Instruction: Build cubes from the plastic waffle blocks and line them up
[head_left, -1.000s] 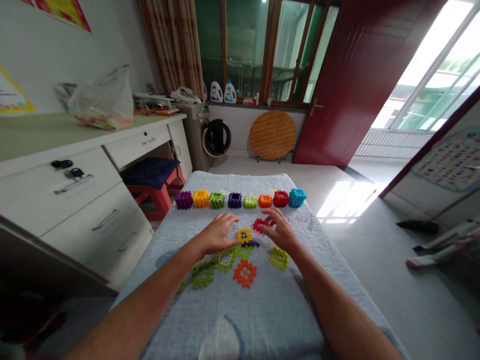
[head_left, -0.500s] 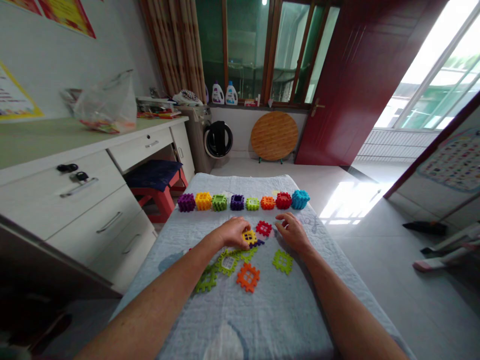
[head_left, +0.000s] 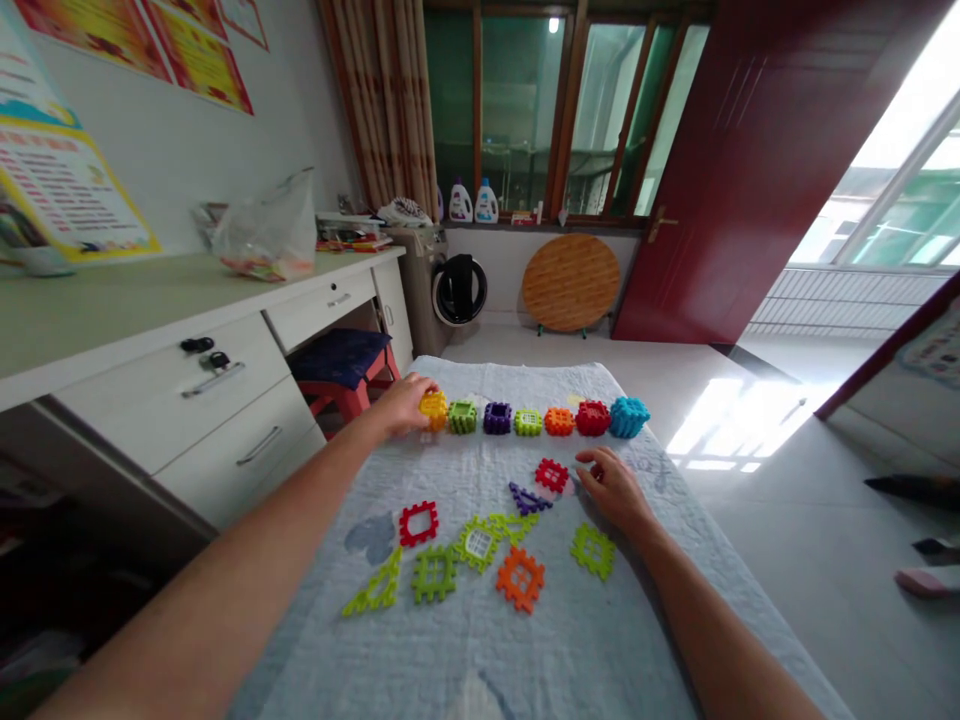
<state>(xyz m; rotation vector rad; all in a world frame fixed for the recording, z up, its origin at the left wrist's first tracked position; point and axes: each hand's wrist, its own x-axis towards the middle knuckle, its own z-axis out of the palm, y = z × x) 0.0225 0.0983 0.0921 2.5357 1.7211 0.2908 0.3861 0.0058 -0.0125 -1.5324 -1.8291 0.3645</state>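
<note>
My left hand (head_left: 409,404) is at the left end of the row, its fingers closed against the yellow stack (head_left: 433,410); the purple stack is hidden behind it. Rightwards stand green (head_left: 462,417), dark purple (head_left: 497,417), lime (head_left: 527,422), orange (head_left: 559,421), red (head_left: 593,418) and blue (head_left: 628,416) stacks. My right hand (head_left: 611,485) rests on the cloth, fingers apart and holding nothing, right of a small red piece (head_left: 552,475). Nearer me lie a purple triangle (head_left: 529,499), a red frame (head_left: 418,523), an orange square (head_left: 520,579) and several green pieces (head_left: 434,574).
A pale blue cloth (head_left: 465,660) covers the table. To the left are a white desk (head_left: 225,400) with a plastic bag (head_left: 268,235) on it and a stool (head_left: 343,358). Behind stand a washing machine (head_left: 424,295), a round wooden board (head_left: 571,283) and a red door (head_left: 720,200).
My left hand has moved from the middle of the cloth to the left end of the row with the yellow piece it held. My right hand stays beside the small red piece. The view has shifted left.
</note>
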